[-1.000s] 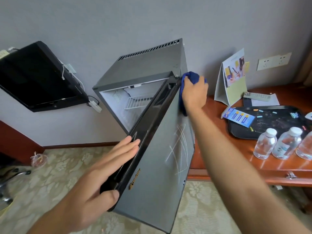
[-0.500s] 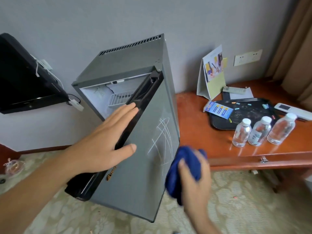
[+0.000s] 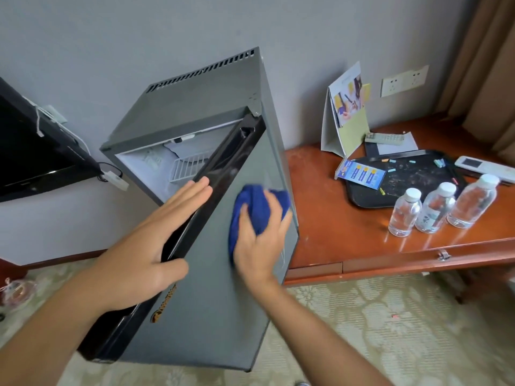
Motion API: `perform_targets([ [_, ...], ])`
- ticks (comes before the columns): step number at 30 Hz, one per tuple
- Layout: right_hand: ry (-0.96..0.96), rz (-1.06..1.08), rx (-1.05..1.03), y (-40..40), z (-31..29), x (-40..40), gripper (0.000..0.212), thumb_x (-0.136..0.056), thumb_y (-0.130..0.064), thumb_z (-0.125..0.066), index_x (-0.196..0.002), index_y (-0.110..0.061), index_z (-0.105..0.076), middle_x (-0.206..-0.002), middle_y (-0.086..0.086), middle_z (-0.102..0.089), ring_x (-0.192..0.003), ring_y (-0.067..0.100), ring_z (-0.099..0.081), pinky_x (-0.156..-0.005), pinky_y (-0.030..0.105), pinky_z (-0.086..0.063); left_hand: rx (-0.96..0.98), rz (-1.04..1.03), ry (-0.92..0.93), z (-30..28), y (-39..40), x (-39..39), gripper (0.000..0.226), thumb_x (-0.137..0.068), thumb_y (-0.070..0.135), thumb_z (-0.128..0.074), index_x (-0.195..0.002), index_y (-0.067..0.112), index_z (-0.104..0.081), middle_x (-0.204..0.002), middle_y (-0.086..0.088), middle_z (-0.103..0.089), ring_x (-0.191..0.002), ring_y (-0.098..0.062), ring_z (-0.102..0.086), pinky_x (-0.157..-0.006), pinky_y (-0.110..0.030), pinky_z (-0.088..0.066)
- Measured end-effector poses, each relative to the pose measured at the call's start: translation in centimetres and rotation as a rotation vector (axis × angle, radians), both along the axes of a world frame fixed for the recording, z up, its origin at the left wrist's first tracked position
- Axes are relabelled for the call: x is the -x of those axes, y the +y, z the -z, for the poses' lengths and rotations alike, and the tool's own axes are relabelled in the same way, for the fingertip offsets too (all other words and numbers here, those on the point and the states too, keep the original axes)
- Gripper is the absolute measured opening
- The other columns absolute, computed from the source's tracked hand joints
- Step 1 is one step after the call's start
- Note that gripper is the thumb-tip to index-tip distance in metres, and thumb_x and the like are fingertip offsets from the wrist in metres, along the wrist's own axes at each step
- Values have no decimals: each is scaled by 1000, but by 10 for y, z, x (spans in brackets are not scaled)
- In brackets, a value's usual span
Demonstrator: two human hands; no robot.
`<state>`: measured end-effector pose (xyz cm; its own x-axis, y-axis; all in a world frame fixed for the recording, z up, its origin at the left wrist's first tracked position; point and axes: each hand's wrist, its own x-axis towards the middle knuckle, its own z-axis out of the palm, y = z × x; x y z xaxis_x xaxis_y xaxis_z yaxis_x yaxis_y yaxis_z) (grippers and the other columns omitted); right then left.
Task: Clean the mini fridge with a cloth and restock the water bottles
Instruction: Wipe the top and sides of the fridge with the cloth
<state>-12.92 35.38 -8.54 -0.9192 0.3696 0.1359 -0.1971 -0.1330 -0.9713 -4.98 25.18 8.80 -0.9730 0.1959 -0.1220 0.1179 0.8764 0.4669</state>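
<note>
A grey mini fridge stands on the floor with its door swung partly open, showing a white inside and a wire shelf. My left hand lies flat on the door's black top edge, fingers extended. My right hand presses a bunched blue cloth against the grey outer face of the door, near its hinge side. Three clear water bottles with white caps stand on the wooden desk to the right.
A black tray with a blue leaflet, a folded card stand, two remotes and a wall socket sit at the desk's back. A black TV hangs at the left. Brown curtain at far right. Patterned carpet underfoot.
My right hand with the cloth went from the door's top corner down to its lower part, then back up to mid-door. The white scuff marks no longer show. My left hand slid up the door edge.
</note>
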Motion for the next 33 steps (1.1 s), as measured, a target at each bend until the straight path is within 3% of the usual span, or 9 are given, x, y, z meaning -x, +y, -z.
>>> perform_targets([
  [3, -110, 135, -21, 15, -13, 91, 46, -93, -41, -67, -136, -29, -57, -132, 5, -50, -118, 22, -53, -90, 22, -35, -41, 2, -15, -3, -10, 4, 104, -72, -3, -60, -157, 45, -22, -161, 40, -9, -151, 11, -1, -120, -31, -9],
  [7, -305, 60, -199, 48, -12, 186, 46, -95, -48, -55, -138, -32, -52, -144, 7, -43, -124, 32, -53, -99, 42, -44, -38, -6, -20, -2, -13, 5, 111, -76, -20, -65, -156, 45, -23, -160, 42, -10, -151, 12, -1, -122, -26, -10],
  [9, -370, 40, -203, 64, 0, 205, 48, -94, -48, -54, -139, -31, -51, -143, 9, -44, -125, 34, -54, -101, 44, -43, -33, -13, -8, -1, -11, 3, 113, -75, -23, -64, -156, 45, -24, -159, 44, -11, -150, 13, -2, -120, -28, -11],
  [13, -388, 232, -12, 84, 20, 159, 65, -81, -59, -55, -137, -28, -56, -141, 9, -55, -125, 30, -57, -106, 41, -45, -27, -12, 7, -5, -11, 4, 112, -75, -22, -63, -155, 47, -25, -158, 45, -11, -149, 15, -3, -119, -27, -12],
  [16, -208, 178, 23, 86, 40, 61, 48, -85, -46, -63, -128, -26, -62, -129, 3, -61, -121, 19, -58, -108, 44, -43, -30, -32, 15, -4, -10, 3, 111, -76, -20, -64, -153, 50, -25, -157, 47, -11, -148, 17, -3, -118, -28, -14],
  [20, 28, -174, -39, 58, 50, -99, 48, -83, -48, -72, -129, -34, -62, -131, -1, -58, -128, 4, -53, -109, 23, -38, -33, -7, 52, -1, 3, -2, 101, -71, 5, -60, -154, 51, -24, -159, 44, -11, -150, 13, -3, -120, -28, -17],
  [24, 42, -308, -74, 10, 47, -156, 67, -76, -34, -78, -134, -52, -50, -138, 4, -46, -130, -11, -44, -103, 2, -31, 26, -20, 75, 4, 16, -7, 103, -79, -2, -65, -154, 53, -19, -159, 45, -7, -150, 14, 0, -121, -28, -12],
  [28, -77, -79, 67, 0, 52, -99, 54, -86, -36, -72, -130, -57, -49, -136, -3, -49, -130, -8, -44, -109, 9, -30, 31, -31, 103, 4, 19, -7, 100, -74, 7, -62, -151, 57, -21, -157, 46, -10, -149, 16, -3, -115, -16, -17],
  [33, -177, 33, 60, 18, 47, 38, 43, -97, -27, -67, -137, -22, -53, -135, 5, -45, -112, -2, -43, -96, -1, -26, -7, -34, 86, 1, 14, -4, 106, -70, 8, -61, -149, 67, -20, -159, 44, -13, -150, 14, -6, -91, 10, -27],
])
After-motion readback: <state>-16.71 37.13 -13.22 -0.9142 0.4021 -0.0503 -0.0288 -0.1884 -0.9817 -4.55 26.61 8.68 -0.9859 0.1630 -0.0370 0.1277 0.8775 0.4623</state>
